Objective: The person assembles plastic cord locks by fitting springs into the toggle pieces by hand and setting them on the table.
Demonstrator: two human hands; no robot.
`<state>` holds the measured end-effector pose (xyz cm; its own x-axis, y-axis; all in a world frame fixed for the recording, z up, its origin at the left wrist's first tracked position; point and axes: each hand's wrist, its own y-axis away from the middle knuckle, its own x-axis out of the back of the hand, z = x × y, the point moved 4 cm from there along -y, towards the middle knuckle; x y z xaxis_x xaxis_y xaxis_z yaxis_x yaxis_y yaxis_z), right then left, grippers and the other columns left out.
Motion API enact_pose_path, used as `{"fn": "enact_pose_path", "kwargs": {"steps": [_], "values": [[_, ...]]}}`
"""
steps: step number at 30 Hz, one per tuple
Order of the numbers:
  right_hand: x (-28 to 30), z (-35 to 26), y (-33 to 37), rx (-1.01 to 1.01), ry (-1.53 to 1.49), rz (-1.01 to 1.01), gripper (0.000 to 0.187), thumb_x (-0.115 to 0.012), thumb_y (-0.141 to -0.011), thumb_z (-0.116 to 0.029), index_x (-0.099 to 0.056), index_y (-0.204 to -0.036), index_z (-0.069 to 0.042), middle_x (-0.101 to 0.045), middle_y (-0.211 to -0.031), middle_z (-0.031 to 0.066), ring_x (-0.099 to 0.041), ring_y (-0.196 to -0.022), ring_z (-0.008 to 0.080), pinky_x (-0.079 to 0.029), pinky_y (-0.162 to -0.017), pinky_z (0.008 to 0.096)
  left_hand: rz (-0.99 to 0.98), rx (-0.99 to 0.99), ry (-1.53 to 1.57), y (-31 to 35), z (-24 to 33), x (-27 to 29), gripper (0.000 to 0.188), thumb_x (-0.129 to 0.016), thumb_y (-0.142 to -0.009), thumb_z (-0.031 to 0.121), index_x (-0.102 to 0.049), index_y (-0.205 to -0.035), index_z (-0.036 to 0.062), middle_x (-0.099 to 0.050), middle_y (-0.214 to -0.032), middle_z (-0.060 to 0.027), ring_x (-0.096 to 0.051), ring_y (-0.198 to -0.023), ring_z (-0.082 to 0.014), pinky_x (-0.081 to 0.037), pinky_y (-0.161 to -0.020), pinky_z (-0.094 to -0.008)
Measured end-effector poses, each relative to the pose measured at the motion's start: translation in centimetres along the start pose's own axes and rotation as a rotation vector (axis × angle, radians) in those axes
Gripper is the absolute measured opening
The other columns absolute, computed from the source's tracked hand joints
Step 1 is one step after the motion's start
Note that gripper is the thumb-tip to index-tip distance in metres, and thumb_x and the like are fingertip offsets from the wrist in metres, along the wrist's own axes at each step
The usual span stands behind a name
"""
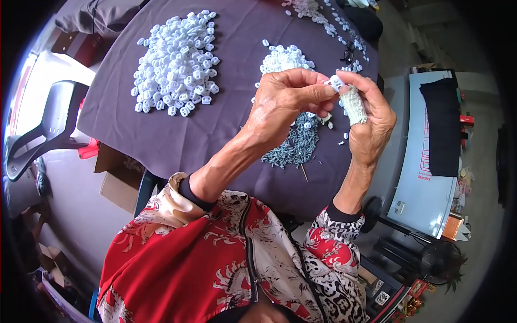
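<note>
My left hand [285, 97] and my right hand [372, 116] meet over the far right part of the table. Between their fingertips is a small white plastic piece [336, 83] with dark holes, pinched from both sides. A pale, ribbed cloth wrap [353, 105] covers the thumb of my right hand. Beneath the hands spreads a pile of tiny grey-blue, rod-like parts [293, 144], with a few white pieces among them. Just beyond my left hand rises a heap of similar white pieces [285, 57], partly hidden by that hand.
A larger heap of white two-holed pieces [175, 64] covers the far left of the dark tablecloth [226, 64]. More pale pieces [309, 9] lie scattered along the far right edge. A thin stick [304, 173] lies near the grey-blue pile. An open cardboard box [119, 185] stands left, below the table.
</note>
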<state>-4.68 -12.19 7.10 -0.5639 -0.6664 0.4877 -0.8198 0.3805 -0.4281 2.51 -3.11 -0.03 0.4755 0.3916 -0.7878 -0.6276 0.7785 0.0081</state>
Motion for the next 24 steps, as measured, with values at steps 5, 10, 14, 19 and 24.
{"fn": "enact_pose_path", "kwargs": {"steps": [5,10,14,19,24], "values": [[-0.2,0.6,-0.2,0.054,0.071,-0.008,0.018,-0.057,-0.077,0.003,-0.063,-0.093,-0.002,-0.063,-0.083,0.0056,-0.060,-0.076,0.0116,-0.047,-0.068,0.0224,0.049,0.082,0.054,-0.4,-0.6,0.4,0.014,-0.062,-0.080,0.008,-0.058,-0.086,-0.0042,-0.062,-0.074,-0.0106,-0.060,-0.064,-0.0152,-0.051,-0.060,-0.0252],[-0.8,1.0,-0.1,0.019,0.087,-0.043,0.018,-0.055,-0.078,0.004,-0.062,-0.095,0.001,-0.062,-0.087,0.0060,-0.058,-0.081,0.0113,-0.045,-0.073,0.0220,0.076,0.103,0.116,-0.4,-1.1,1.0,0.016,-0.064,-0.078,0.009,-0.059,-0.085,-0.0045,-0.062,-0.074,-0.0107,-0.061,-0.063,-0.0151,-0.051,-0.059,-0.0249],[-0.5,0.9,-0.3,-0.045,0.061,-0.104,0.020,-0.052,-0.080,0.005,-0.060,-0.097,0.004,-0.060,-0.092,0.0068,-0.056,-0.086,0.0122,-0.043,-0.079,0.0219,0.041,0.107,0.075,-0.3,-0.8,0.9,0.019,-0.062,-0.080,0.010,-0.059,-0.090,-0.0059,-0.063,-0.077,-0.0120,-0.062,-0.064,-0.0165,-0.052,-0.060,-0.0256],[-0.4,1.5,-0.1,0.048,0.079,-0.098,0.022,-0.054,-0.075,0.006,-0.063,-0.093,-0.002,-0.063,-0.079,0.0047,-0.058,-0.072,0.0092,-0.045,-0.064,0.0208,-0.008,0.079,0.006,-0.4,-0.8,1.5,0.020,-0.058,-0.084,0.013,-0.058,-0.093,-0.0051,-0.063,-0.080,-0.0121,-0.062,-0.069,-0.0173,-0.053,-0.066,-0.0270],[-0.6,2.0,0.1,-0.041,0.029,-0.100,0.021,-0.054,-0.075,0.007,-0.063,-0.092,-0.002,-0.062,-0.078,0.0045,-0.057,-0.070,0.0088,-0.044,-0.062,0.0207,-0.012,0.111,-0.014,-0.6,-1.4,2.0,0.020,-0.059,-0.083,0.013,-0.059,-0.091,-0.0056,-0.063,-0.080,-0.0123,-0.063,-0.070,-0.0176,-0.053,-0.066,-0.0275]]}}
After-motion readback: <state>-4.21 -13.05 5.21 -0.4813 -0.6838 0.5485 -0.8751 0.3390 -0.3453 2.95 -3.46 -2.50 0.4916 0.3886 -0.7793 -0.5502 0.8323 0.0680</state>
